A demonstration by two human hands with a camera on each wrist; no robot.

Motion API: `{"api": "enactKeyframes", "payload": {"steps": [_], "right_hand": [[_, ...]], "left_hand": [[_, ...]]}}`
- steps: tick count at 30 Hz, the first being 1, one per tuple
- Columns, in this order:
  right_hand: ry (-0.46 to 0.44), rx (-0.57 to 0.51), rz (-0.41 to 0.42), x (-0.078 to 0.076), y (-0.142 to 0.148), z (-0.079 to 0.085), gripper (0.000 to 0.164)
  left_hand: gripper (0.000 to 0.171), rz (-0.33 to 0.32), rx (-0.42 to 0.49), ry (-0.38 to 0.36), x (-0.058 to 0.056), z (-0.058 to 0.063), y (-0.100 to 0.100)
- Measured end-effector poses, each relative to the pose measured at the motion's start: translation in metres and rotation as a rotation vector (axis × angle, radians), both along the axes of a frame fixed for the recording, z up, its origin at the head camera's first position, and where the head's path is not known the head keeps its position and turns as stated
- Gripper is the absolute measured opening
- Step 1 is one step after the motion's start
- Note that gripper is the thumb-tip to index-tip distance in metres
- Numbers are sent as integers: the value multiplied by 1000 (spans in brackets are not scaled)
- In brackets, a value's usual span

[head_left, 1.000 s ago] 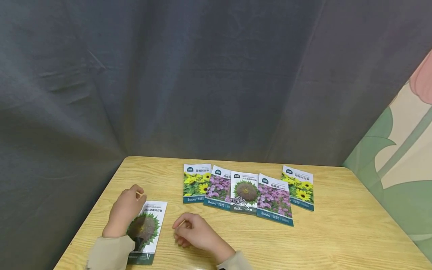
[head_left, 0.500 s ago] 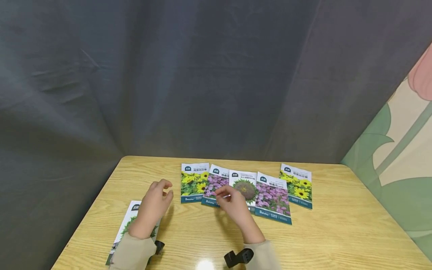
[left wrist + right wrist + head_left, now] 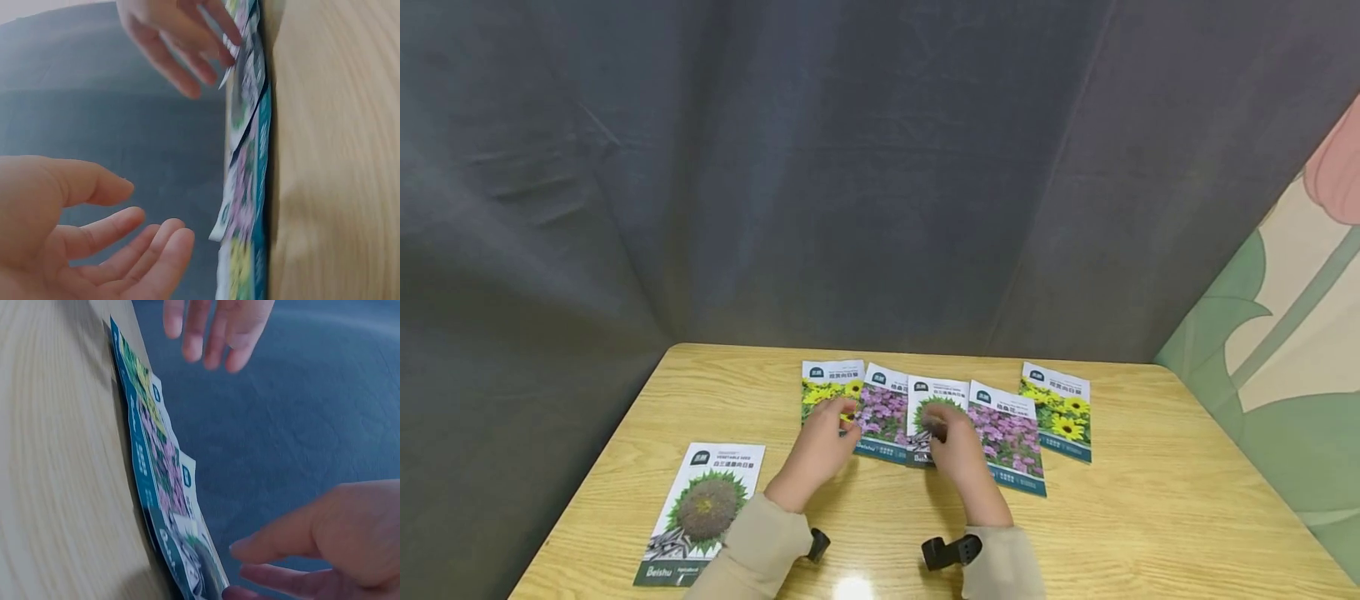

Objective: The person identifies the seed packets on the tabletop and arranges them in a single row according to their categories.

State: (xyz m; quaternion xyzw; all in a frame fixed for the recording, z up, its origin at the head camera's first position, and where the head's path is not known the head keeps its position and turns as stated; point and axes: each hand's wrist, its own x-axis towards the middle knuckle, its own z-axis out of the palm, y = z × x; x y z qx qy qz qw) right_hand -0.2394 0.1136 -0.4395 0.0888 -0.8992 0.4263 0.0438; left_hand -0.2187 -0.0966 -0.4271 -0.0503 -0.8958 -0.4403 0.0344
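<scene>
In the head view, the row's sunflower-head packet [image 3: 928, 396] lies partly under and left of the right grip [image 3: 959, 450] — the nearer one — long axis near to far. The left wrist view shows me the left grip [image 3: 822, 448] relaxed, empty; the right wrist view, the right grip loose — contact unclear.

The packets [image 3: 1007, 433] look smooth and glossy, the table [image 3: 1157, 500] wood-grained (faintly shiny), the curtain [image 3: 880, 183] matt cloth.

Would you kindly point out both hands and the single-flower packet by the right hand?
Left hand [image 3: 822, 443]: head view, back of the hand.
Right hand [image 3: 957, 446]: head view, back of the hand.
Single-flower packet [image 3: 923, 409]: head view, green edge of its printed flower.
</scene>
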Motion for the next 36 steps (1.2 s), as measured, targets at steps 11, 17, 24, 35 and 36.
{"api": "enactKeyframes", "payload": {"steps": [11,17,24,35,36], "right_hand": [[-66,76,-48,-5,11,-4,45],[-59,169,-64,-4,11,-7,39],[3,195,-89,-7,13,-12,35],[96,179,-148,-7,8,-15,27],[109,170,-160,-7,8,-15,26]], "left_hand": [[46,-156,200,-169,-19,-16,44],[54,-176,282,-282,-26,-20,56],[56,-139,471,-334,-31,-24,63],[55,-98,636,-332,-34,-26,66],[55,-104,651,-332,-34,-27,66]]}}
